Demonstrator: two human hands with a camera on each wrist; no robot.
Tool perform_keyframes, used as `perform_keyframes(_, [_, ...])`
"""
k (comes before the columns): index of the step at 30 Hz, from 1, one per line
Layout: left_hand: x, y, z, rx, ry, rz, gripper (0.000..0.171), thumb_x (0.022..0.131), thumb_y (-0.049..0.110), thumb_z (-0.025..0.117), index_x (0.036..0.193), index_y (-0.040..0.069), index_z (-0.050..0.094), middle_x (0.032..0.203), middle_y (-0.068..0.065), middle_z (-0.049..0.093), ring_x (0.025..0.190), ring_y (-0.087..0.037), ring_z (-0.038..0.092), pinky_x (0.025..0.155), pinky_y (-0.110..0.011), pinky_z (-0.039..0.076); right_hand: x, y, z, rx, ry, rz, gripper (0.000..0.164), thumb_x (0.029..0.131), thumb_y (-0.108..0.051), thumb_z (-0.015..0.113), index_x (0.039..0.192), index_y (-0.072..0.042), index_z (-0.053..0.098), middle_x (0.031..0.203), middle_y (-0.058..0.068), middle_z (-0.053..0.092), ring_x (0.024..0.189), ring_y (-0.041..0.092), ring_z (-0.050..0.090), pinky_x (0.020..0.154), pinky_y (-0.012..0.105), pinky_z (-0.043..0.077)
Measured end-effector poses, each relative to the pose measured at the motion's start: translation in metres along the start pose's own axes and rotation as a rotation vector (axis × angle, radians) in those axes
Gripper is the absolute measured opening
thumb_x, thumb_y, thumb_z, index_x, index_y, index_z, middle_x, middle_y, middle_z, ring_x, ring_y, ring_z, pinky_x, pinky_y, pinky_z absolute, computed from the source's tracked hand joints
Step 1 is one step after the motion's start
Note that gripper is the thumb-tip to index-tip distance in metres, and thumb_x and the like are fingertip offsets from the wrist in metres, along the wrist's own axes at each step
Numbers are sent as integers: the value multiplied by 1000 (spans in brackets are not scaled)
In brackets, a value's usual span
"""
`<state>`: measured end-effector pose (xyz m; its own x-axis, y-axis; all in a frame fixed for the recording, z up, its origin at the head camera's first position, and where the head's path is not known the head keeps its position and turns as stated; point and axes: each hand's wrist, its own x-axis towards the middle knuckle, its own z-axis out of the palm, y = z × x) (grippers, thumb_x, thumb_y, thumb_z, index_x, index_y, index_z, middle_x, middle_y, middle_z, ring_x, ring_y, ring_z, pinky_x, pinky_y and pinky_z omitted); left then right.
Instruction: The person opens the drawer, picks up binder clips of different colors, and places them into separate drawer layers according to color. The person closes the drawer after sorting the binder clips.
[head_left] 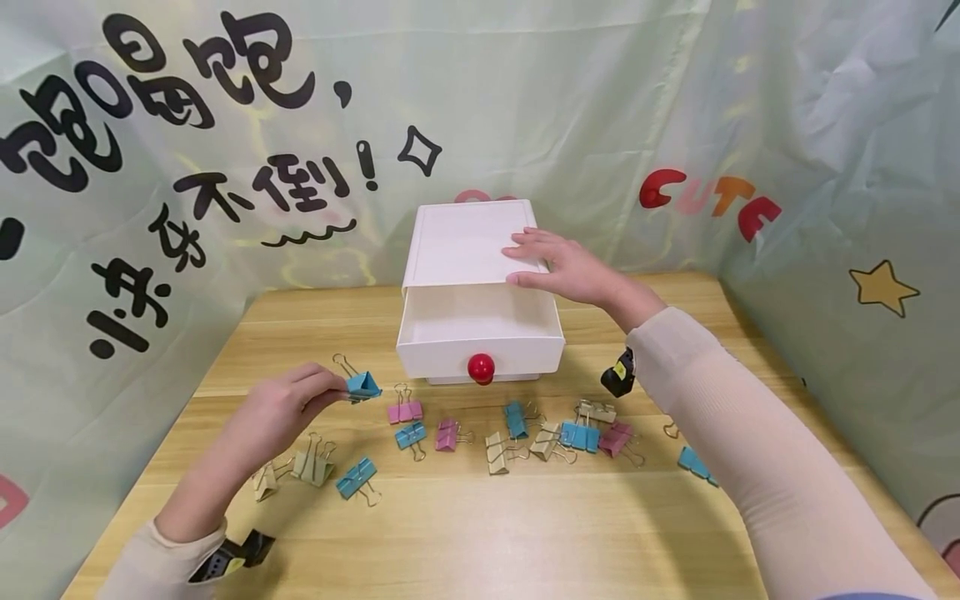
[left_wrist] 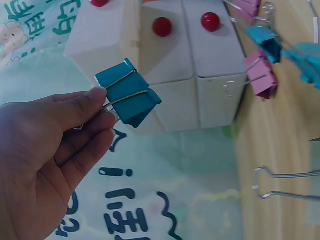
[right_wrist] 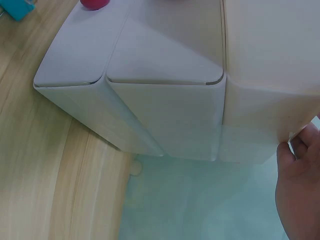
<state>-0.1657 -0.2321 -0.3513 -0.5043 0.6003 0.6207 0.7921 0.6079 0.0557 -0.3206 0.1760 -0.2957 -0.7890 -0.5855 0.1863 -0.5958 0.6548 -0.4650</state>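
Observation:
My left hand (head_left: pixel 273 412) pinches a blue binder clip (head_left: pixel 363 387) between thumb and fingers, left of a white drawer box (head_left: pixel 465 242). The same clip (left_wrist: pixel 129 95) shows its wire handles in the left wrist view. The top drawer (head_left: pixel 435 358), with a red knob (head_left: pixel 481 368), is pulled out; the part of its inside in view is bare. My right hand (head_left: pixel 570 268) rests on the right edge of the box's top, fingers extended. In the right wrist view part of this hand (right_wrist: pixel 302 175) touches the box's upper edge.
Several binder clips lie on the wooden table (head_left: pixel 510 525) before the box, among them a pink clip (head_left: pixel 406 411), a blue clip (head_left: pixel 356 478) and a cream clip (head_left: pixel 497 453). Lower drawers (left_wrist: pixel 215 45) are closed. A printed cloth (head_left: pixel 570 108) hangs behind and beside the table.

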Motion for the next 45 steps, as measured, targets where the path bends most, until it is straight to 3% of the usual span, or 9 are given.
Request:
perform_keyframes(4, [9, 1, -9, 20, 46, 18, 35, 102, 36, 48, 89, 13, 71, 84, 7, 66, 65, -8, 64, 56, -25, 53, 0, 0, 0, -3, -1, 9, 64, 92, -56, 60, 144, -20, 51, 156, 0, 33, 147, 19, 17, 118, 47, 13])
perform_keyframes(16, [43, 4, -35, 64, 111, 26, 37, 101, 40, 49, 92, 11, 71, 88, 3, 69, 72, -12, 65, 61, -30, 52, -1, -1, -1, 18, -6, 18, 62, 92, -52, 62, 144, -20, 51, 157, 0, 32, 147, 21, 16, 118, 49, 12])
perform_keyframes(18, [50, 4, -38, 65, 122, 49, 33, 101, 37, 53, 92, 11, 71, 88, 4, 69, 72, -12, 65, 61, -28, 52, -1, -2, -1, 20, -4, 16, 62, 92, -51, 62, 144, -20, 51, 157, 0, 33, 147, 21, 16, 118, 49, 12])
perform_keyframes(22, [63, 7, -42, 62, 121, 85, 8, 91, 19, 70, 93, 11, 71, 89, 3, 69, 74, -10, 64, 63, -27, 52, -1, -2, -1, 22, -4, 16, 62, 91, -51, 63, 144, -19, 51, 157, 1, 33, 147, 21, 16, 118, 49, 12])
perform_keyframes(26, [75, 10, -43, 76, 110, 92, 17, 80, 5, 78, 94, 11, 70, 89, 3, 68, 72, -10, 62, 62, -29, 51, -1, -2, -1, 24, -8, 24, 64, 91, -54, 62, 144, -20, 51, 157, 0, 32, 147, 21, 16, 118, 50, 12])
perform_keyframes(33, [94, 16, -35, 31, 124, 111, 20, 78, 2, 79, 94, 10, 69, 86, 2, 67, 64, -11, 56, 53, -30, 47, -1, -1, 0, 32, -8, 26, 65, 91, -56, 61, 144, -20, 51, 157, -1, 32, 147, 20, 16, 118, 49, 12])
perform_keyframes(37, [107, 15, -30, -28, 70, 121, 20, 78, -1, 79, 92, 10, 69, 84, 2, 67, 64, -10, 55, 54, -28, 47, -1, -1, 0, 39, -6, 21, 65, 91, -55, 61, 144, -19, 51, 157, 0, 32, 147, 20, 15, 118, 49, 12])
perform_keyframes(45, [129, 11, -23, -106, -116, 95, 13, 83, 5, 77, 90, 13, 70, 86, 7, 67, 68, -6, 55, 59, -26, 48, 0, 2, 1, 31, -8, 24, 64, 91, -56, 59, 144, -21, 51, 157, -1, 31, 147, 19, 15, 118, 50, 12])
